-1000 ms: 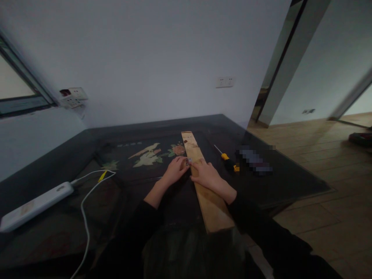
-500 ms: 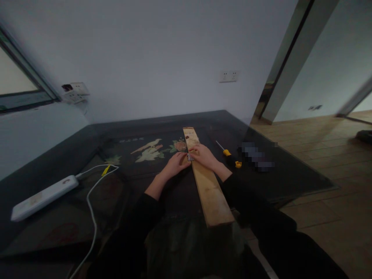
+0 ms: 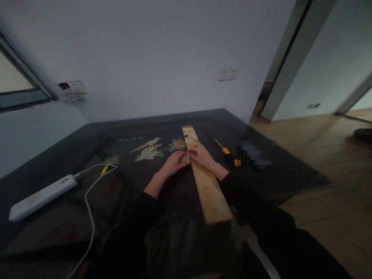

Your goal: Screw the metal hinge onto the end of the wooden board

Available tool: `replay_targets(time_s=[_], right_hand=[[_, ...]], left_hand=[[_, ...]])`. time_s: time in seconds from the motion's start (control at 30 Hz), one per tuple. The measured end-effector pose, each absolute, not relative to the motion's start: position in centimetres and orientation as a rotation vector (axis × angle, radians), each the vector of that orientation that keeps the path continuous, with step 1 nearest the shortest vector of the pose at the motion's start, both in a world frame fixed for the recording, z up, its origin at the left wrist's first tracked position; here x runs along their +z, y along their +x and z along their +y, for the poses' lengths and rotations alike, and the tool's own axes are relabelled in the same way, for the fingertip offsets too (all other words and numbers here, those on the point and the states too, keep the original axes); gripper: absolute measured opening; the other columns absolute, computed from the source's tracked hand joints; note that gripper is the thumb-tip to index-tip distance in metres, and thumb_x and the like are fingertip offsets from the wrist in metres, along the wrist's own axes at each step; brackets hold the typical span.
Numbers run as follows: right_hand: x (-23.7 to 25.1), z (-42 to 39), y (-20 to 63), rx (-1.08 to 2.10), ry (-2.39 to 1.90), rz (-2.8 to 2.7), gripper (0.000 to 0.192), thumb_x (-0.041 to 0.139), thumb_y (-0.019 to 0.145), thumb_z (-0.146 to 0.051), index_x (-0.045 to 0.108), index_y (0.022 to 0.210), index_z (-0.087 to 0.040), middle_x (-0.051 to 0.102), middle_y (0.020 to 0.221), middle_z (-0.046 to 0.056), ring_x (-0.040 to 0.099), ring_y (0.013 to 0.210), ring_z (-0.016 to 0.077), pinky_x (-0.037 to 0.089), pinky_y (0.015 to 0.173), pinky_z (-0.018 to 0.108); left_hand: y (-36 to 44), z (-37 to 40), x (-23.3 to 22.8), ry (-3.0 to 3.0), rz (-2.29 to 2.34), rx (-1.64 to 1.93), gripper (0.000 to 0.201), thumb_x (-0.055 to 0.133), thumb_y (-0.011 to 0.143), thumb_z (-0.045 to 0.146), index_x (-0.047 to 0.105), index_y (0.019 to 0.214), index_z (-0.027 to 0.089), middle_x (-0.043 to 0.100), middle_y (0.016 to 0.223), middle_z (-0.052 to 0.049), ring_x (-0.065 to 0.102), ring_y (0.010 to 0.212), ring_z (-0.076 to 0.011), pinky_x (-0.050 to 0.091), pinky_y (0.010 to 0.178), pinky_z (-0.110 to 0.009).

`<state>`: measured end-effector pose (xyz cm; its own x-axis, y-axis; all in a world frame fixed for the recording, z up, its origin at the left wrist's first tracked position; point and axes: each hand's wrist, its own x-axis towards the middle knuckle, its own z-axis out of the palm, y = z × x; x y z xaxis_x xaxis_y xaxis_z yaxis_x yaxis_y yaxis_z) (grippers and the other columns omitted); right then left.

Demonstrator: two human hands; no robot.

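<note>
A long pale wooden board [image 3: 209,193] lies on the dark table, its near end reaching over the front edge. At the board's left edge is a small shiny metal-looking piece [image 3: 188,156], too small to name. My left hand [image 3: 176,162] comes at it from the left with fingers closed on it. My right hand [image 3: 201,155] rests over the board, its fingertips pinching the same small piece. The fingers of both hands partly hide it.
Right of the board lies a screwdriver [image 3: 228,155] with a yellow and black handle, beside a blurred-out object [image 3: 255,155]. On the left are a white power strip [image 3: 43,197] and its cable [image 3: 90,211]. The dark table [image 3: 290,166] bears a bird-and-flower picture; a wall stands behind it.
Both hands stay at the small piece with only slight finger movement. The whole view has shifted a little.
</note>
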<state>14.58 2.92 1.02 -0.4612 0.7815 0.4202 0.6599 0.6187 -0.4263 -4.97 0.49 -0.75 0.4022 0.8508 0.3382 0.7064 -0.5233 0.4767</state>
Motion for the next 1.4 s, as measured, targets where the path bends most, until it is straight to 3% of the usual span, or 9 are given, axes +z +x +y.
replay_targets(time_s=[0.13, 0.3, 0.5, 0.77, 1.0, 1.4], right_hand=[[1.1, 2.8, 14.6, 0.287, -1.128, -2.249, 0.018, 0.058, 0.091, -0.022, 0.073, 0.099, -0.016, 0.066, 0.102, 0.009, 0.056, 0.101, 0.0194, 0.042, 0.093, 0.033], [1.0, 2.7, 14.6, 0.301, -1.136, -2.234, 0.019, 0.058, 0.091, -0.021, 0.072, 0.101, -0.015, 0.066, 0.101, 0.009, 0.056, 0.101, 0.0188, 0.042, 0.092, 0.031], [0.6, 2.8, 14.5, 0.295, -1.147, -2.157, 0.019, 0.055, 0.090, -0.014, 0.072, 0.099, -0.015, 0.066, 0.100, 0.009, 0.056, 0.099, 0.0184, 0.043, 0.092, 0.032], [0.5, 2.9, 14.8, 0.302, -1.114, -2.126, 0.020, 0.054, 0.090, -0.011, 0.072, 0.097, -0.015, 0.068, 0.094, 0.008, 0.058, 0.096, 0.0184, 0.043, 0.090, 0.032], [-0.2, 3.3, 14.8, 0.268, -1.087, -2.130, 0.019, 0.055, 0.090, -0.014, 0.072, 0.098, -0.016, 0.068, 0.096, 0.007, 0.058, 0.096, 0.0181, 0.043, 0.089, 0.032], [0.1, 3.2, 14.9, 0.292, -1.071, -2.120, 0.018, 0.057, 0.088, -0.012, 0.072, 0.094, -0.016, 0.069, 0.095, 0.008, 0.059, 0.096, 0.0186, 0.044, 0.091, 0.034]], left_hand=[[-4.9, 0.3, -0.3, 2.408, 1.358, 0.832, 0.043, 0.063, 0.087, 0.043, 0.063, 0.121, 0.017, 0.065, 0.120, -0.013, 0.061, 0.113, -0.0268, 0.047, 0.103, -0.043], [-4.8, 0.2, 0.7, 2.409, 1.364, 0.993, 0.023, 0.057, 0.091, 0.028, 0.067, 0.109, 0.019, 0.069, 0.113, -0.010, 0.061, 0.111, -0.0237, 0.047, 0.101, -0.041], [-4.1, 0.5, 0.7, 2.385, 1.447, 1.122, 0.013, 0.058, 0.089, 0.021, 0.069, 0.096, 0.020, 0.070, 0.099, -0.007, 0.065, 0.098, -0.0214, 0.052, 0.090, -0.037], [-4.0, 1.2, 0.3, 2.591, 1.512, 0.932, 0.015, 0.061, 0.089, 0.025, 0.073, 0.098, 0.022, 0.071, 0.095, -0.007, 0.066, 0.092, -0.0220, 0.051, 0.083, -0.035], [-3.9, 1.6, 0.3, 2.820, 1.578, 0.787, 0.020, 0.055, 0.092, 0.027, 0.073, 0.100, 0.025, 0.072, 0.093, -0.008, 0.065, 0.096, -0.0250, 0.046, 0.087, -0.039], [-2.8, 1.2, 1.0, 2.822, 1.651, 0.772, 0.018, 0.053, 0.091, 0.024, 0.069, 0.084, 0.023, 0.070, 0.090, -0.008, 0.063, 0.096, -0.0246, 0.042, 0.092, -0.040]])
